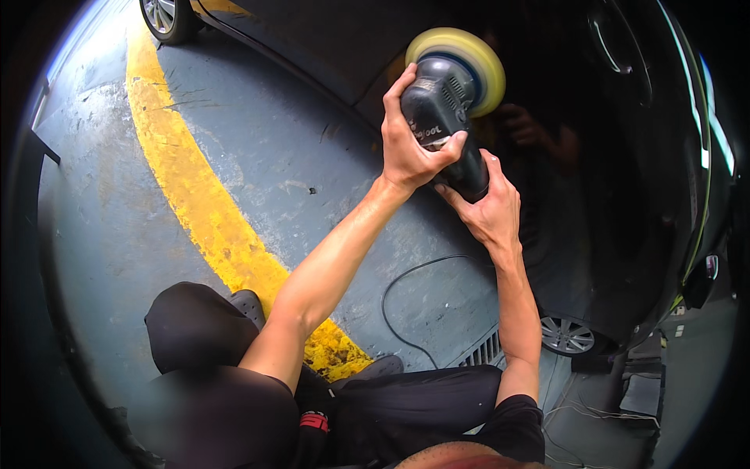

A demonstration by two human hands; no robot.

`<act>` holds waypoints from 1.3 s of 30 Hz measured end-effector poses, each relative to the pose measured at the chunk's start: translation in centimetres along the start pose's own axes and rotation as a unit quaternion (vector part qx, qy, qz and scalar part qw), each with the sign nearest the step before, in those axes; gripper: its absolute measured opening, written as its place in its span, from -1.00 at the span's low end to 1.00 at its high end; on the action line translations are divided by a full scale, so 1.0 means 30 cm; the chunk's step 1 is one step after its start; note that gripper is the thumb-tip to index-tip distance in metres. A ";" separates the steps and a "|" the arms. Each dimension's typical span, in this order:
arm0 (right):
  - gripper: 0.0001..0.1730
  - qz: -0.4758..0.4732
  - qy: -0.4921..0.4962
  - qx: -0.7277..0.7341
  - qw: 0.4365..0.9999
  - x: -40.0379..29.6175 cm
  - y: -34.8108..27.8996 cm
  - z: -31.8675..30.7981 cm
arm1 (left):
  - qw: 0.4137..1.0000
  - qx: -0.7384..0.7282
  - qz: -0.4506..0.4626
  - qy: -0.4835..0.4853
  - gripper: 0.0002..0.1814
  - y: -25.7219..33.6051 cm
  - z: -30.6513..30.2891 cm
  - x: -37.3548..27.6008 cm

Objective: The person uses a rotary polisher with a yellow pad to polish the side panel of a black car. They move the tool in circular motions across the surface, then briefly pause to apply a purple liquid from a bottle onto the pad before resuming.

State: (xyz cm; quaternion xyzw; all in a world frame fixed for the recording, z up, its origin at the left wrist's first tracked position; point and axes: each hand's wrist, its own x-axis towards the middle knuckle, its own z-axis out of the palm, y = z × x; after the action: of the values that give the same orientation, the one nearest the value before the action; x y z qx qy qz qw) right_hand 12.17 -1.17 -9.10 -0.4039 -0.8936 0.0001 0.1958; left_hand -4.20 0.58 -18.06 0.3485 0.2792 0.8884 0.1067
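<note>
Both hands hold a black electric car polisher (436, 108) with a round yellow foam pad (494, 73). My left hand (407, 138) wraps the body near its head, fingers on the far left side and thumb across the top. Behind it, my right hand (492, 211) grips the rear handle. The pad lies against the glossy black side panel of a car (539, 193), which mirrors a hand. How much of the pad's face touches the panel is hidden.
A black power cord (384, 299) curves over the grey floor beside a metal drain grate (483, 352). A worn yellow line (205, 205) crosses the floor. Car wheels show at the upper left (161, 17) and lower right (565, 335). Loose cables (603, 413) lie at the lower right.
</note>
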 end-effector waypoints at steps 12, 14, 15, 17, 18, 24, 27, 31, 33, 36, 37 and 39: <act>-0.03 0.007 -0.024 0.007 1.000 0.024 -0.025 0.002 | 0.999 0.040 0.029 0.005 0.10 -0.036 -0.022 0.019; -0.05 0.014 -0.009 0.022 1.000 0.038 -0.048 -0.032 | 0.995 0.084 0.061 -0.001 0.10 -0.014 -0.011 0.059; -0.05 0.013 -0.002 0.035 0.999 0.050 -0.059 -0.038 | 0.994 0.098 0.052 -0.003 0.10 0.018 -0.007 0.089; -0.11 0.008 0.022 0.072 0.997 0.064 -0.082 -0.066 | 0.986 0.134 0.103 -0.005 0.11 0.074 0.027 0.152; -0.12 0.004 0.029 0.082 0.996 0.067 -0.081 -0.073 | 0.985 0.131 0.114 -0.005 0.12 0.094 0.047 0.175; -0.12 0.012 0.005 0.042 0.999 0.055 -0.073 -0.044 | 0.992 0.097 0.077 0.002 0.09 0.042 0.007 0.121; -0.09 0.014 -0.014 0.027 0.999 0.040 -0.052 -0.006 | 0.998 0.056 0.003 0.006 0.12 0.000 -0.025 0.057; -0.08 0.006 -0.020 0.006 1.000 0.044 -0.041 0.004 | 1.000 0.022 -0.016 0.013 0.11 -0.031 -0.036 0.029; -0.08 0.014 -0.018 0.020 1.000 0.049 -0.057 -0.019 | 0.999 0.047 0.023 0.014 0.11 -0.024 -0.021 0.052; -0.09 0.019 -0.008 0.035 0.999 0.072 -0.067 -0.056 | 0.991 0.102 0.086 0.007 0.10 0.044 0.008 0.128; -0.12 0.024 -0.003 0.060 0.998 0.073 -0.073 -0.074 | 0.990 0.116 0.085 0.003 0.11 0.070 0.025 0.147; -0.16 0.011 0.024 0.088 0.996 0.075 -0.072 -0.091 | 0.985 0.127 0.118 -0.001 0.13 0.106 0.062 0.183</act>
State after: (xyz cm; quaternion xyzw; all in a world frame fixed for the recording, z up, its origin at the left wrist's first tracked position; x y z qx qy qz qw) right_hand 10.22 -1.44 -5.46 -0.3952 -0.8804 0.0710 0.2521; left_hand -6.95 0.85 -12.06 0.3903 0.3468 0.8517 -0.0440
